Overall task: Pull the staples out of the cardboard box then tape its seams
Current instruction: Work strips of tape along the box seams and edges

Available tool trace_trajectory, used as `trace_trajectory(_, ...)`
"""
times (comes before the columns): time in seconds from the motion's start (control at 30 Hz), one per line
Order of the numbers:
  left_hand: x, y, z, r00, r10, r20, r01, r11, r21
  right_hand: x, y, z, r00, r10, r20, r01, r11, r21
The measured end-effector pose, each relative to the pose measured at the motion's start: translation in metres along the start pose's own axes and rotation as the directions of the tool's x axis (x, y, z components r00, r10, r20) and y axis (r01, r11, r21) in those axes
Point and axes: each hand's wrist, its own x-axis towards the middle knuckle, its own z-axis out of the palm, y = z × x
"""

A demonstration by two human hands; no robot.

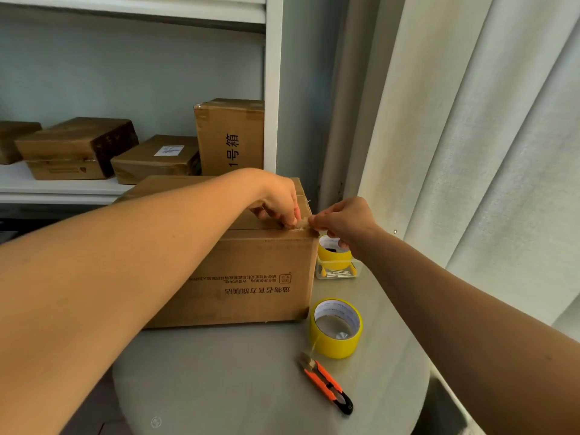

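Note:
A brown cardboard box (251,277) with printed characters on its front stands on the round grey table (251,381). My left hand (277,199) lies on the box's top near the right end of the centre seam, its fingertips pressing down a clear strip of tape (299,226). My right hand (342,219) hovers at the box's top right corner and pinches the end of that strip. A yellow roll of tape (337,335) sits on the table right of the box.
An orange and black cutter (326,386) lies in front of the roll. A clear tray (339,271) with a yellow object stands behind it. Several cardboard boxes (157,158) sit on a white shelf behind. A curtain (470,136) hangs at right.

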Motion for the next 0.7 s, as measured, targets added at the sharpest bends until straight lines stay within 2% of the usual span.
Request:
trace_trajectory(0.27, 0.001, 0.011, 0.007, 1.000, -0.022, -0.012, 0.024, 0.973, 0.230, -0.003, 0.005, -0.001, 0.998, 0.002, 0.066, 0.004, 0.996, -0.090)
trace_trajectory(0.37, 0.000, 0.012, 0.005, 0.998, -0.057, 0.022, 0.050, 0.967, 0.250, -0.004, 0.004, -0.001, 0.997, -0.005, 0.076, 0.013, 0.994, -0.107)
trace_trajectory(0.57, -0.002, -0.006, 0.001, 0.991, -0.132, 0.033, 0.126, 0.981, 0.144, -0.005, 0.003, -0.001, 0.995, 0.022, 0.098, -0.012, 0.995, -0.099)
trace_trajectory(0.7, -0.007, -0.014, 0.004, 0.990, -0.135, 0.029, 0.135, 0.991, 0.007, -0.005, 0.006, 0.003, 0.994, 0.025, 0.107, -0.017, 0.997, -0.080)
